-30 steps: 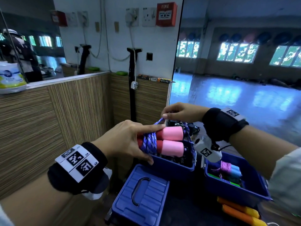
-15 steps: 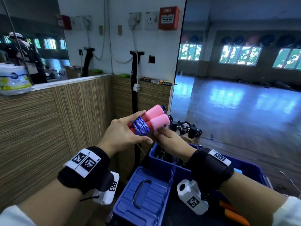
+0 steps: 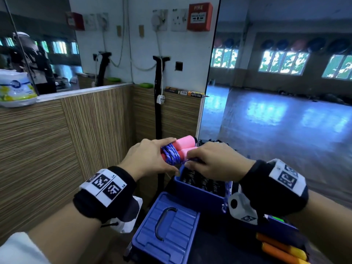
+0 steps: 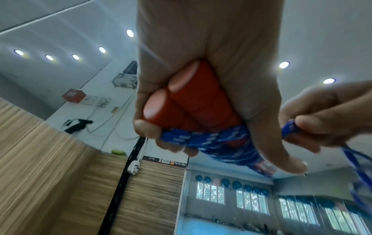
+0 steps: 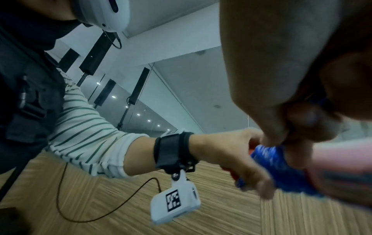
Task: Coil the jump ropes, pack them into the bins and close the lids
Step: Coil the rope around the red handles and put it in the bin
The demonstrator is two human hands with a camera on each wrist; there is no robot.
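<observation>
Left wrist: rope (image 4: 211,141) pinch, unobscured.

A red fire alarm box (image 3: 199,16) on the far wall, a white tissue pack (image 3: 16,88) on the left ledge, a mirror (image 3: 285,73) right

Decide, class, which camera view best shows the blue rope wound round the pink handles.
The left wrist view: the blue rope is close and sharp, crossing the pink handles in the left hand. The head view shows the wraps smaller, partly behind the right hand. The right wrist view shows a blue blur.
</observation>
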